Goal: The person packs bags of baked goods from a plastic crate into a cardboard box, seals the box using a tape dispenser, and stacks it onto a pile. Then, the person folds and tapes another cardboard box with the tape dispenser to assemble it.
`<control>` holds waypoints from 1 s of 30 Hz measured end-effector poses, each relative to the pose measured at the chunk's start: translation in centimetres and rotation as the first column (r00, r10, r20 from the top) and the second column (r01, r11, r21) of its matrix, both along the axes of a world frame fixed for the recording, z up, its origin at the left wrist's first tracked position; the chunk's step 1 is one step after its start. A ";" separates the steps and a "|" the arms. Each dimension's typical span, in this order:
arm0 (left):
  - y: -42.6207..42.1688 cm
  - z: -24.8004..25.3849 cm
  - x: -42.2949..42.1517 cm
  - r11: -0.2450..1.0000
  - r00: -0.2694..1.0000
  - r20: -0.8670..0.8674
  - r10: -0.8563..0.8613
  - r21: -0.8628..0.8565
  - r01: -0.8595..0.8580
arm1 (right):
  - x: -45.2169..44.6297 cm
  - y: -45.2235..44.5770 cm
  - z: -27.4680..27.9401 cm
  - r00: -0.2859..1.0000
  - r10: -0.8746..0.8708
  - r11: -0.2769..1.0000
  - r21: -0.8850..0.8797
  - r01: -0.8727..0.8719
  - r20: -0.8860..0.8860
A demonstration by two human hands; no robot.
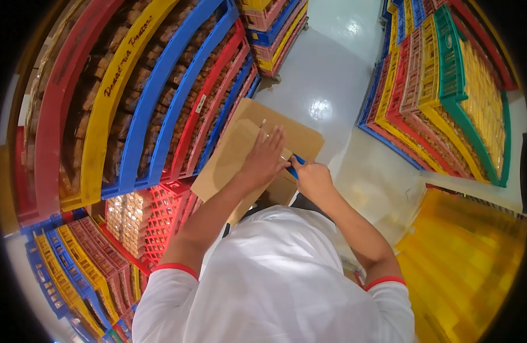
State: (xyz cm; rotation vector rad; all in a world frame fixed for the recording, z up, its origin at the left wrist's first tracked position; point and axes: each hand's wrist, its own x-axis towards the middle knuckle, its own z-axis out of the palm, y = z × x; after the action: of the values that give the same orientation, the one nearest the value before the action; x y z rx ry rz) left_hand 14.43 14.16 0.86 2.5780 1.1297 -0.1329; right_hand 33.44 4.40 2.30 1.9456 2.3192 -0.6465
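A brown cardboard box (235,134) is in front of my body, with a flap edge near my hands. My left hand (265,155) rests flat on top of it, fingers stretched forward. Close beside it, my right hand (312,178) is wrapped around a blue box cutter (298,159). The cutter's pale front end points toward my left hand and lies at the cardboard. Whether its blade is in the cardboard I cannot tell.
Tall stacks of coloured plastic crates (140,108) with packed goods stand close on my left. More crates (412,91) rise at the right. A red crate (163,220) is at lower left, and a yellow surface (457,268) at lower right. Shiny floor (326,63) stretches ahead.
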 end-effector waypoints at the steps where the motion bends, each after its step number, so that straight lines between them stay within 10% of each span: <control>1: -0.7 -0.3 0.2 0.998 0.998 0.044 -0.042 0.039 0.040 | -0.1 -0.1 -0.3 0.998 0.031 1.000 -0.006 -0.031 0.051; 5: -1.2 -0.7 0.9 0.998 0.998 0.007 0.057 0.032 -0.058 | 3.2 -0.3 -4.6 0.961 0.169 0.985 -0.064 -0.159 0.220; 9: -2.0 -0.6 2.9 0.965 0.950 -0.171 0.262 0.050 -0.257 | 7.0 -1.5 -8.8 0.944 -0.296 0.953 -0.109 0.282 -0.144; 10: -2.3 -0.6 3.2 0.963 0.950 -0.163 0.268 0.063 -0.261 | 6.7 -2.3 -10.4 0.527 -0.632 0.766 -0.360 0.532 -0.568; 11: -2.5 -0.6 3.6 0.961 0.949 -0.153 0.274 0.073 -0.266 | 6.7 -3.5 -11.8 -0.141 -0.730 0.517 -0.676 0.526 -0.668; 12: -2.4 -0.7 3.8 0.963 0.950 -0.159 0.269 0.064 -0.262 | 5.5 -4.2 -11.6 -0.418 -0.685 0.442 -0.797 0.412 -0.596; 15: -2.0 -1.2 3.8 0.960 0.947 -0.167 0.275 0.111 -0.259 | 0.9 -3.9 -11.4 -0.670 -0.534 0.422 -0.849 0.318 -0.516; 19: -2.3 -0.4 3.9 0.967 0.942 -0.237 0.239 0.142 -0.210 | 0.2 1.4 -11.3 -0.375 -0.656 0.489 -0.747 0.451 -0.656; 24: -2.8 -1.1 3.5 0.965 0.958 -0.129 0.256 0.099 -0.244 | 2.7 13.0 -13.5 0.167 -0.757 0.649 -0.755 0.087 -0.632; 30: -2.3 -0.8 2.6 0.954 0.946 -0.148 0.288 0.135 -0.269 | -3.7 18.9 -8.7 0.142 -0.738 0.672 -0.704 0.228 -0.659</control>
State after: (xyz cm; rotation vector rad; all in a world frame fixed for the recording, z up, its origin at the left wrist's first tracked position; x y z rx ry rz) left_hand 16.99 11.90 0.09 2.5062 1.5946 -0.2266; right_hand 29.74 23.27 -6.42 2.3545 1.1945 -2.7595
